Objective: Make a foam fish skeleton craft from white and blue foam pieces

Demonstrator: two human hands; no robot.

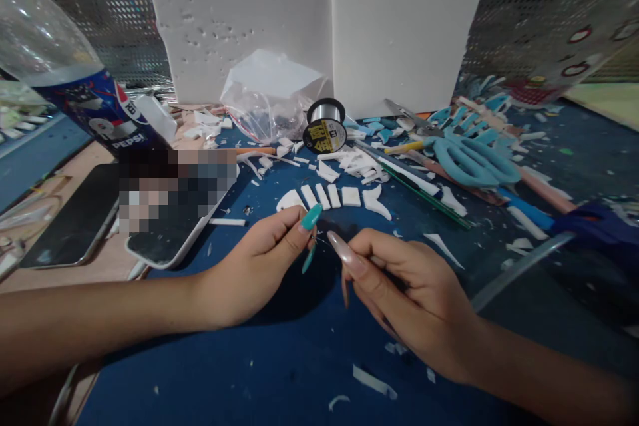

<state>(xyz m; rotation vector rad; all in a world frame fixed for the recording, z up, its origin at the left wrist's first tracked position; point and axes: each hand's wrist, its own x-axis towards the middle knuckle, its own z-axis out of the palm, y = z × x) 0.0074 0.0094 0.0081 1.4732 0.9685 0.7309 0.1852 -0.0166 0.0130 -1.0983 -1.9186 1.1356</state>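
Note:
My left hand point(254, 259) is closed in a pinch, its teal-nailed thumb pressed to the fingers. A tiny, thin metallic-looking bit shows at its fingertips, too small to name. My right hand point(414, 293) is also pinched, with long pale pearly nails; whatever lies in its fingertips cannot be made out. The two sets of fingertips almost meet over the blue mat point(224, 373). Just beyond them, white foam pieces lie in a fish-shaped row: a rounded head piece point(289, 200), several narrow strips, a squarish block point(351, 196) and a forked tail piece point(378, 202).
A spool of clear line point(327, 136) stands behind the row. Right of it lie blue-handled scissors point(474, 156) among foam scraps. Leftward are a Pepsi bottle point(107, 106), a dark phone point(74, 213) and a white-edged phone point(174, 226). White foam boards point(394, 40) rise behind.

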